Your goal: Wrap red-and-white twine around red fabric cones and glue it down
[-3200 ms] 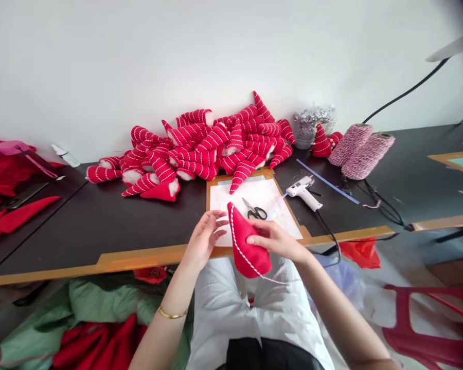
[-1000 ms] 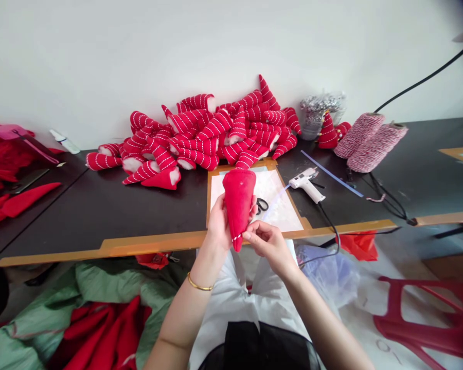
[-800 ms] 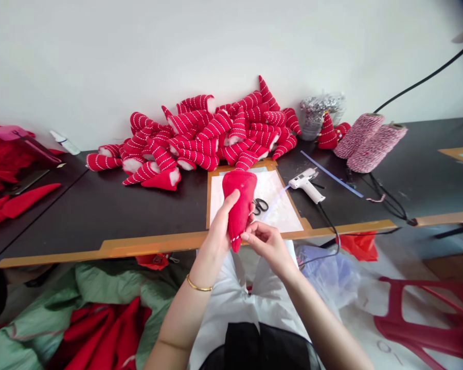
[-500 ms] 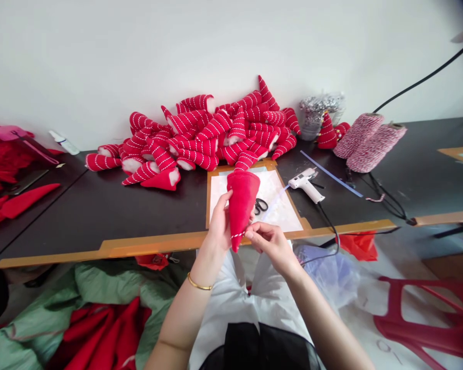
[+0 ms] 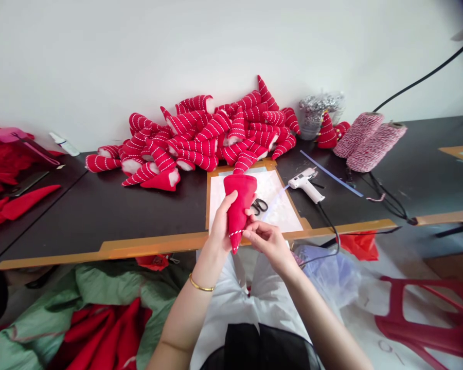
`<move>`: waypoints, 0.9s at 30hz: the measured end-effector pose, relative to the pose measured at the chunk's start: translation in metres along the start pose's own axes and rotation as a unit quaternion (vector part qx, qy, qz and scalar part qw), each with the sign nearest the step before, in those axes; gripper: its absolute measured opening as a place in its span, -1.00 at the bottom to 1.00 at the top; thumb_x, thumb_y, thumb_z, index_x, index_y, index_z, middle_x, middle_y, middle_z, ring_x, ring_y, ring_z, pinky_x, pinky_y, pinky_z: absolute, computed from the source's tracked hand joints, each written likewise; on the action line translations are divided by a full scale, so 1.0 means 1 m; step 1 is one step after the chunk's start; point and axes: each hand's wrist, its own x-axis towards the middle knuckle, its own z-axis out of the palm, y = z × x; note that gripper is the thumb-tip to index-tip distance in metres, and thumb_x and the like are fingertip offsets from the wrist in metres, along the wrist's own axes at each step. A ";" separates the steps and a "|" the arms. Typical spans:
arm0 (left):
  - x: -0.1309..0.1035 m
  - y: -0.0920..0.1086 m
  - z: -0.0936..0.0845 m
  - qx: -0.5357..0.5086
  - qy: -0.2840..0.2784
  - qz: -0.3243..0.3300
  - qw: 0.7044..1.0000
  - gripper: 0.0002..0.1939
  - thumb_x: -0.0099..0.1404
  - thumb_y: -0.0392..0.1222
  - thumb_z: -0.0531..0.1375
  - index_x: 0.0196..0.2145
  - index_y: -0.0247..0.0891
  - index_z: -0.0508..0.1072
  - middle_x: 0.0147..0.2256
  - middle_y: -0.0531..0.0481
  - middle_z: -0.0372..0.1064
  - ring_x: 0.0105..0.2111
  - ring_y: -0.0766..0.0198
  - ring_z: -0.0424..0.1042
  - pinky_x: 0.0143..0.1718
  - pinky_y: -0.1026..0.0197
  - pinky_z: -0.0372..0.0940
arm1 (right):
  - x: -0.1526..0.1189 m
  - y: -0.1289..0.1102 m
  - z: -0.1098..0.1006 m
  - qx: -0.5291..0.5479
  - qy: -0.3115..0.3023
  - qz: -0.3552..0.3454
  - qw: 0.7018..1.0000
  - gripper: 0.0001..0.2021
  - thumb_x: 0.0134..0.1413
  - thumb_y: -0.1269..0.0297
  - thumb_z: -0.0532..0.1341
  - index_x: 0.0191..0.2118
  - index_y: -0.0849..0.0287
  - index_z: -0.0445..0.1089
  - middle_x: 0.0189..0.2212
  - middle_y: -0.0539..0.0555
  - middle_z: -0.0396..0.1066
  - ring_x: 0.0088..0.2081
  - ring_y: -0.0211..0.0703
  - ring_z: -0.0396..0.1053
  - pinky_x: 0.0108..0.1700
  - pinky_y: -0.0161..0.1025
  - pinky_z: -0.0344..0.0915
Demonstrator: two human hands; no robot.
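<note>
A red felt cone [image 5: 239,198], tip down and wide end up, is gripped by my left hand [image 5: 219,221], with the thumb across its front and fingertips at its right side. Near the cone's tip runs a red-and-white cord [image 5: 236,234]. My right hand [image 5: 268,240] pinches the cord's end beside the tip. Behind the cone, black scissors [image 5: 260,206] lie on a white sheet [image 5: 285,213]. A white glue gun [image 5: 306,184] rests to the right with a glue stick in it.
Many cord-wrapped red cones [image 5: 200,139] are piled by the wall. Two spools of red-and-white cord [image 5: 376,149] lie at the right, near a tub of silver items [image 5: 312,121]. Red fabric [image 5: 3,159] is at the left. A red stool [image 5: 428,313] stands below right.
The cone has shifted slightly left and its middle is squeezed inward. My left thumb presses further onto its front. My right hand has moved slightly left.
</note>
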 end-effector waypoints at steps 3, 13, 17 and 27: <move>0.003 -0.002 -0.004 0.002 0.006 0.026 1.000 -0.57 0.29 0.02 0.20 -0.05 -0.39 0.50 -0.48 -0.11 0.51 -0.49 0.17 0.53 -0.45 0.23 0.44 | 0.001 0.001 0.000 0.000 0.012 -0.003 1.000 -0.59 -0.08 -0.09 0.41 -0.45 0.19 0.42 -0.63 -0.08 0.19 -0.57 -0.32 0.08 -0.48 -0.32 0.07; 0.007 -0.004 -0.003 0.002 0.060 0.056 0.997 -0.68 0.27 -0.04 0.15 -0.21 -0.35 0.54 -0.49 -0.13 0.53 -0.47 0.10 0.56 -0.41 0.16 0.46 | 0.004 0.008 -0.006 0.013 0.027 0.007 1.000 -0.59 -0.02 -0.10 0.39 -0.43 0.20 0.43 -0.67 -0.12 0.07 -0.61 -0.38 -0.13 -0.57 -0.34 -0.18; 0.002 -0.003 0.003 0.000 0.057 0.054 0.997 -0.49 0.29 0.22 0.11 -0.26 -0.34 0.52 -0.51 -0.14 0.49 -0.48 0.08 0.54 -0.47 0.15 0.44 | 0.005 0.010 -0.006 0.031 0.023 0.005 0.999 -0.61 0.00 -0.07 0.41 -0.42 0.21 0.44 -0.67 -0.13 0.07 -0.63 -0.40 -0.14 -0.59 -0.35 -0.19; -0.001 -0.008 0.005 0.069 0.094 0.108 0.987 -0.70 0.18 0.06 0.31 -0.37 -0.26 0.48 -0.61 0.03 0.40 -0.54 0.21 0.47 -0.48 0.23 0.36 | 0.006 0.003 -0.002 0.037 0.035 0.009 0.999 -0.60 -0.09 -0.09 0.44 -0.41 0.20 0.48 -0.68 -0.12 0.06 -0.60 -0.34 -0.06 -0.54 -0.32 -0.10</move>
